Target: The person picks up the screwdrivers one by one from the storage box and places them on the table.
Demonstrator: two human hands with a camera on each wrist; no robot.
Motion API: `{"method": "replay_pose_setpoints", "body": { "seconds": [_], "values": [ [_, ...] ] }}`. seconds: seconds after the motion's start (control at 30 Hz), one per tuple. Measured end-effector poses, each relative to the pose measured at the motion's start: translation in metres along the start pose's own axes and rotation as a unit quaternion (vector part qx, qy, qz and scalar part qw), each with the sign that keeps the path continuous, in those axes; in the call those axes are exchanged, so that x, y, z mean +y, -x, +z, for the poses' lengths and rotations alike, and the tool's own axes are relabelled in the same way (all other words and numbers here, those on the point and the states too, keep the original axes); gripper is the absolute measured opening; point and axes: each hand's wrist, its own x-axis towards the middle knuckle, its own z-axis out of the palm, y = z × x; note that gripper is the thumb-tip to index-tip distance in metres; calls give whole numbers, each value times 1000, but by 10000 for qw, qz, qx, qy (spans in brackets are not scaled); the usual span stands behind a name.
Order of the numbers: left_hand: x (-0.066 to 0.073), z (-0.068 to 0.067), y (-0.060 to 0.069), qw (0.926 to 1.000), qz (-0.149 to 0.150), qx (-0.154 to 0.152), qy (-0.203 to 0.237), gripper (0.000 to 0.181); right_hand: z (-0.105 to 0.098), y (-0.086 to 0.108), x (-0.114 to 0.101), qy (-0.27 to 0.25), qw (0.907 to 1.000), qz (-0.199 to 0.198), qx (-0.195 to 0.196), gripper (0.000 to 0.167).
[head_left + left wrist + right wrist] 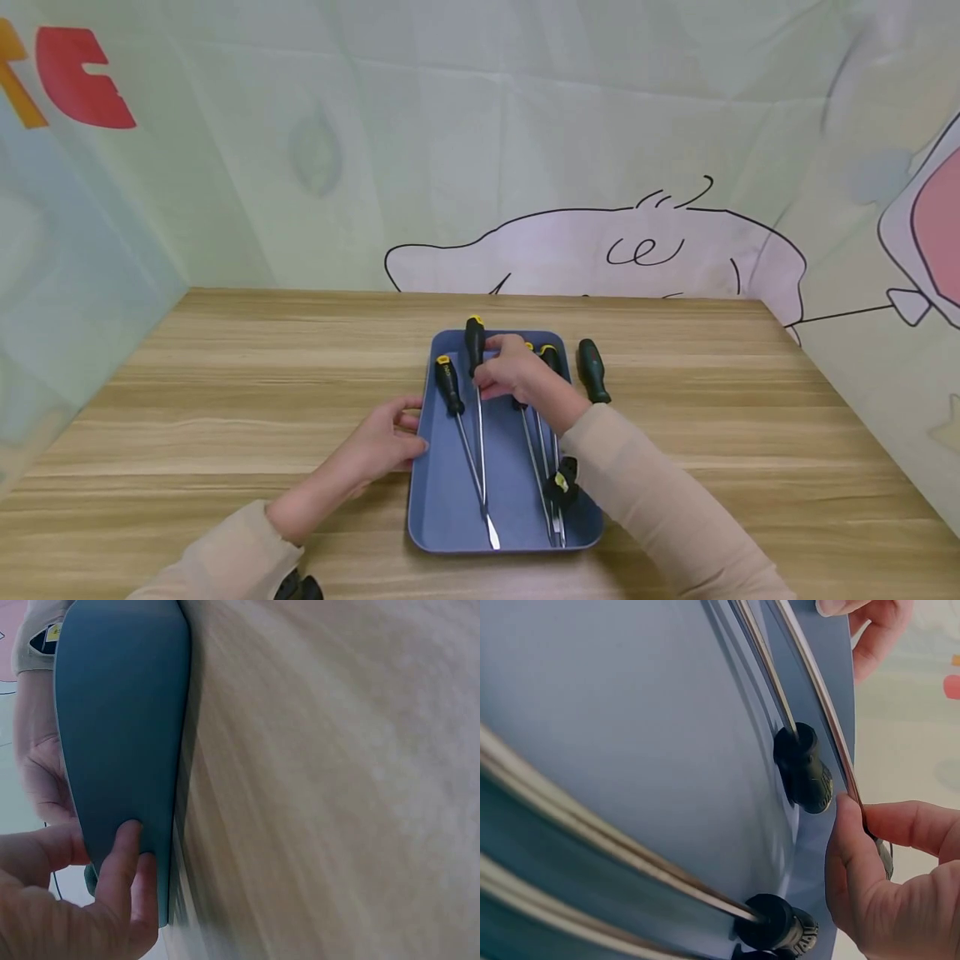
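Note:
A blue tray [504,533] holds several screwdrivers with black, yellow-capped handles. My right hand [517,371] pinches one screwdriver [476,346] near the base of its handle; its long shaft slants down across the shaft of the screwdriver at the tray's left [447,385]. In the right wrist view the thumb and finger of that hand [900,877] close on this tool, beside another handle [806,769] lying in the tray. My left hand [386,442] is at the tray's left side; in the left wrist view its fingertips [129,829] press the outer wall [124,712].
A dark green handle [592,371] lies on the wooden table [300,350] just right of the tray. Several screwdrivers lie along the tray's right side, partly under my right forearm. A printed cloth [480,150] stands behind the table. A black object [298,586] shows by the left sleeve.

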Motion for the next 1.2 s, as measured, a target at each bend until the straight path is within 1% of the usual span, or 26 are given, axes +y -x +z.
{"method": "replay_pose_setpoints", "body": {
  "seconds": [0.13, 0.33, 0.57, 0.8, 0.93, 1.07, 1.2],
  "values": [
    [1, 0, 0, 10000, -18, 36, -28, 54, -3, 2, -2, -15, 10000, -37, 17, 67],
    [1, 0, -1, 10000, 27, -9, -80, 55, -8, 4, -4, 7, 9999, -149, 41, 69],
    [2, 0, -2, 9999, -97, 108, -34, 53, -15, 5, -6, 52, 9998, -165, 38, 68],
    [1, 0, -2, 9999, -100, 70, 54, 54, -22, 8, -7, 12, 9999, -167, 15, 66],
    [2, 0, -2, 9999, -97, 79, 9, 53, -27, 10, -8, 7, 9997, -223, 26, 67],
    [2, 0, -1, 10000, -55, 69, -32, 54, -32, 12, -8, -97, 9995, -307, -43, 67],
    [2, -1, 0, 10000, -12, 8, 34, 54, -37, 15, -9, -245, 9990, -346, -140, 67]
  ]
}}
